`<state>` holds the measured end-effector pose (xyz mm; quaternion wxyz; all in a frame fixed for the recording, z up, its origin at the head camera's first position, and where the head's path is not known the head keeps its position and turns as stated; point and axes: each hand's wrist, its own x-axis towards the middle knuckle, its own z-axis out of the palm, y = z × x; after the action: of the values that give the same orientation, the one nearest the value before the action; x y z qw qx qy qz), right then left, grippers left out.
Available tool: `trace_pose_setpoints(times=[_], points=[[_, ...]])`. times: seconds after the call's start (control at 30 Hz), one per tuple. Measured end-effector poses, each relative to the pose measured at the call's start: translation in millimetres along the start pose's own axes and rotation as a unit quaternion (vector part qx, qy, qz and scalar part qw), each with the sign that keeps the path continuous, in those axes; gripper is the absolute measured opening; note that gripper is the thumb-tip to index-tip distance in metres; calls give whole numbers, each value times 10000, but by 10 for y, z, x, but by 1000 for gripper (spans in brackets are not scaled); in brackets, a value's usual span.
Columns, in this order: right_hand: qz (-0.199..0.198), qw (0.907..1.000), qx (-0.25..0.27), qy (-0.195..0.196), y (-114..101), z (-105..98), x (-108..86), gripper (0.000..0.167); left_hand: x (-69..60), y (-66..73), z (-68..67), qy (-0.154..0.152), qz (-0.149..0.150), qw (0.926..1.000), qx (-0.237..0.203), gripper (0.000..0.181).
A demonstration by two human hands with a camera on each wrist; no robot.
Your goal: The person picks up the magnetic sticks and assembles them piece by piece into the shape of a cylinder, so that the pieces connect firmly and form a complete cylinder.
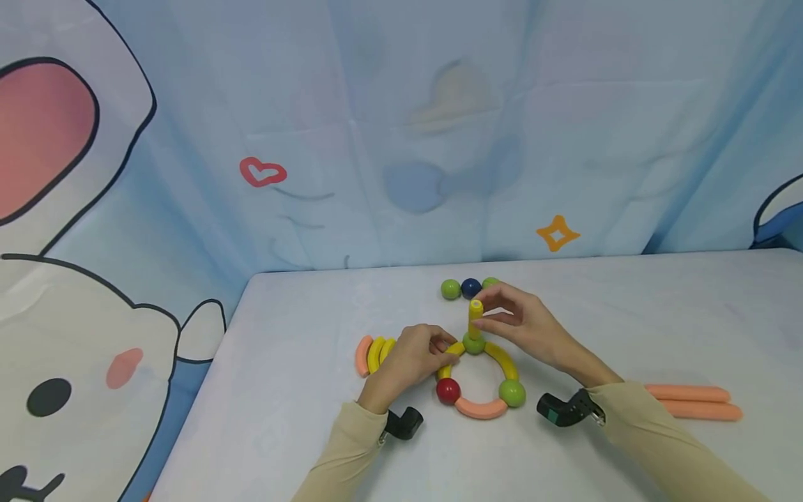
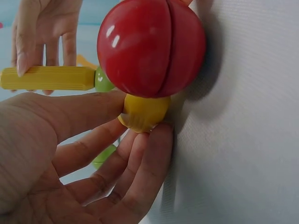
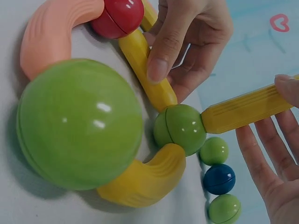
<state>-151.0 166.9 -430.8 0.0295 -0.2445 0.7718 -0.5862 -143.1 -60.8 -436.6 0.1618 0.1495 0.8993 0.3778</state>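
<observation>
A ring lies on the white table, made of a red ball (image 1: 448, 391), two green balls, a pink-orange curved piece (image 1: 481, 408) and two yellow curved pieces. My left hand (image 1: 409, 357) pinches the left yellow curved piece (image 3: 145, 70) between thumb and fingers. A straight yellow stick (image 1: 475, 321) stands upright on the far green ball (image 3: 180, 129), its lower end meeting the ball. Near its upper part, my right hand (image 1: 530, 326) holds the stick by thumb and fingertips. The nearer green ball (image 1: 512, 393) joins the right yellow curved piece (image 1: 504, 361) and the pink-orange one.
Behind the ring, a dark blue ball (image 1: 470, 288) sits between two green balls (image 1: 450, 289). Spare curved pieces, one pink-orange (image 1: 362, 356) and several yellow (image 1: 376, 354), lie left of my left hand. Straight pink-orange sticks (image 1: 699, 410) lie beside my right forearm. A blue curtain (image 1: 376, 139) hangs behind the table.
</observation>
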Motion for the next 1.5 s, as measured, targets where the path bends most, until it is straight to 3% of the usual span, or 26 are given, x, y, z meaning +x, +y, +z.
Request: trace_pose_setpoints(times=[0.37,0.5,0.8,0.93,1.13,1.33,1.43,1.5], points=[[36,10000,-10,-16,-13,-61,-60,31,1,8,7,-29,-12,10000,-76,26],[124,9993,-343,48,-33,-181,-153,31,-13,27,3,-111,-95,9997,-172,27],[-90,9884,-1518,4,87,-766,-651,22,-25,62,7,-274,-186,9985,-426,29],[141,9832,-1817,-46,172,-1073,-947,21,-16,55,8,-218,-176,9989,-365,29],[710,9630,-2598,-94,342,-1410,-1294,24,10,36,-7,-81,-264,9991,-310,28],[1320,9356,-3273,0,455,-1516,-1531,25,23,21,-1,110,-317,9990,-309,28],[1296,9307,-3416,176,502,-1542,-1631,27,35,22,11,146,-303,9990,-295,29],[1172,9325,-3411,209,528,-1567,-1677,29,44,28,14,177,-295,9989,-306,30]])
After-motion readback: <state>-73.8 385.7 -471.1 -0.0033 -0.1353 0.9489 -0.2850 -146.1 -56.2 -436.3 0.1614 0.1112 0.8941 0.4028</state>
